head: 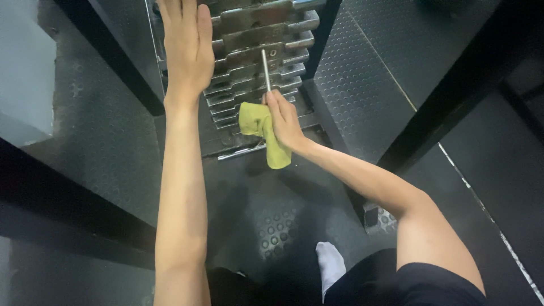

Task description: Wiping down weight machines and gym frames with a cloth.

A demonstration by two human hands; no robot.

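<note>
Showing a gym weight machine from above, the view takes in, largest first: the dark studded rubber floor [362, 85] spreading below and to the right of both hands; the black machine frame [447, 96] slanting past the right arm; and the stack of grey metal weight plates [255, 56] lying between and just beyond the two hands. A slim steel selector pin [266, 68] stands out of the stack directly above the right hand. A yellow-green cloth [262, 131] hangs from that hand, in front of the lower plates. A white-socked foot [329, 266] shows well below the hands, near the person's dark shorts.

Risk, as a judgement: the right fingers lie close to the seams between plates, so any shift of the stack could pinch them; the loose tail of the cloth could also snag on a plate edge or on the pin, and a tug there might unseat the pin.

Left hand [187, 45]: fully spread, fingers straight and together, palm laid flat against the upper left of the stack; it grasps nothing.

Right hand [283, 122]: fingers closed around the bunched cloth, with the fingertips touching the lower end of the pin.
</note>
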